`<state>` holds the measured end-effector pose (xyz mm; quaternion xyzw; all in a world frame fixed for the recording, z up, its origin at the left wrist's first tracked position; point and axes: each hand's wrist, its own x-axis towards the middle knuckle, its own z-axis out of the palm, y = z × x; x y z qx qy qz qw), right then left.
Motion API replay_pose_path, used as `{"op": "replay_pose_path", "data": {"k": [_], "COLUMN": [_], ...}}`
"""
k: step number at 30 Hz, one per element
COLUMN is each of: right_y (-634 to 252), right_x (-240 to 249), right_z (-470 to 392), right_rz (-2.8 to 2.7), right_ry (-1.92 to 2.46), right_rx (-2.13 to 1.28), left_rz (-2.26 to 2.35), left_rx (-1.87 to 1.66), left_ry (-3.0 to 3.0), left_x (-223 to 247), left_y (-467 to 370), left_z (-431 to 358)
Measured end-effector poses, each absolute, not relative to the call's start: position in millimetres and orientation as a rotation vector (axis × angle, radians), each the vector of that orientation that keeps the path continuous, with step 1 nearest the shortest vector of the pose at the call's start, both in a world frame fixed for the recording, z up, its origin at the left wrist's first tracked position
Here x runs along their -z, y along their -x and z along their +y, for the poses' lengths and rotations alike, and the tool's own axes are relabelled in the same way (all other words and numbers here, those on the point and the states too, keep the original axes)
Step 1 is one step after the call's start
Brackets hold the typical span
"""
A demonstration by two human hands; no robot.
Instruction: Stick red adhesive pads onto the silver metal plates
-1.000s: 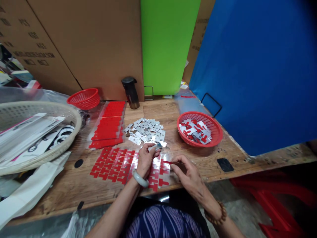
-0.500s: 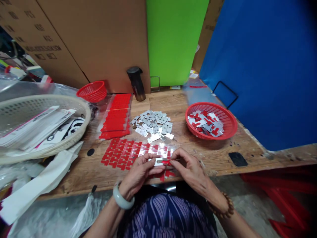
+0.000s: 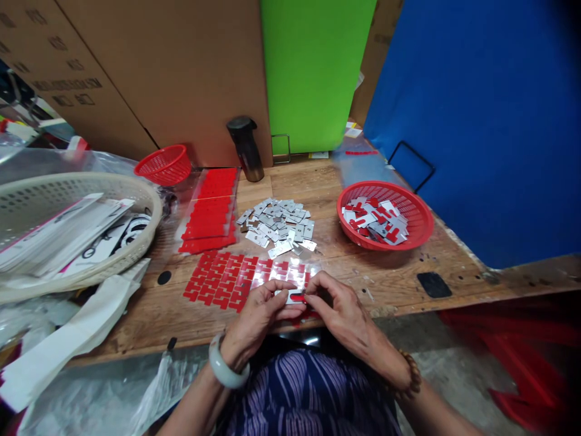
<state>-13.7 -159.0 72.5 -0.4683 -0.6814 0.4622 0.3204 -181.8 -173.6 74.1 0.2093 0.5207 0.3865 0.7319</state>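
Note:
Between thumb and fingers, my left hand (image 3: 265, 306) grips a small flat metal plate (image 3: 284, 298) with a slot in it. My right hand (image 3: 333, 306) pinches a red sticker (image 3: 298, 297), which lies over the plate's slot at its right end. Under both hands is a clear sheet of red T-shaped stickers (image 3: 229, 281), partly hidden by my fingers. Just beyond it lies a loose pile of metal plates (image 3: 276, 224). To the right, a red basket (image 3: 420, 227) holds plates with red pieces on them.
A stack of red sticker sheets (image 3: 211, 209) lies left of the pile. Behind stand a dark bottle (image 3: 246, 148) and a small red basket (image 3: 166, 165). A large cream basket (image 3: 152, 233) of printed cards is at left. Cardboard (image 3: 181, 72) and a blue panel (image 3: 476, 133) wall the back.
The red sticker has moved left from the plate's right end onto its slot, with my right fingers closer to the plate. The whole view has shifted slightly.

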Motion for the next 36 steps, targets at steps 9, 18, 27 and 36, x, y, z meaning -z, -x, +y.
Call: {"op": "replay_pose_path", "data": {"k": [9,18,27,36], "right_y": [14.2,14.1,16.0,16.5], "right_x": [-75.4,-71.2,-66.2,-62.2], "right_z": [-159.4,-158.2,-158.1,-156.7], "right_rz": [-1.795,-1.787,-1.784,-1.795], "right_ry": [1.246,1.234,1.230,1.230], "right_rx": [-1.211,-1.215,-1.225,-1.179], "left_rz": [1.142,1.176,1.189,1.195], "left_rx": [-0.844,-0.811,-0.791,-0.799], "left_ry": [-0.483,-0.455,-0.458,-0.469], "left_x": [-77.9,-79.7,-83.4,-81.1], "left_y": [180.1,178.8,177.5,177.3], "left_z": [-174.3,-172.4,-172.3,-170.6]}}
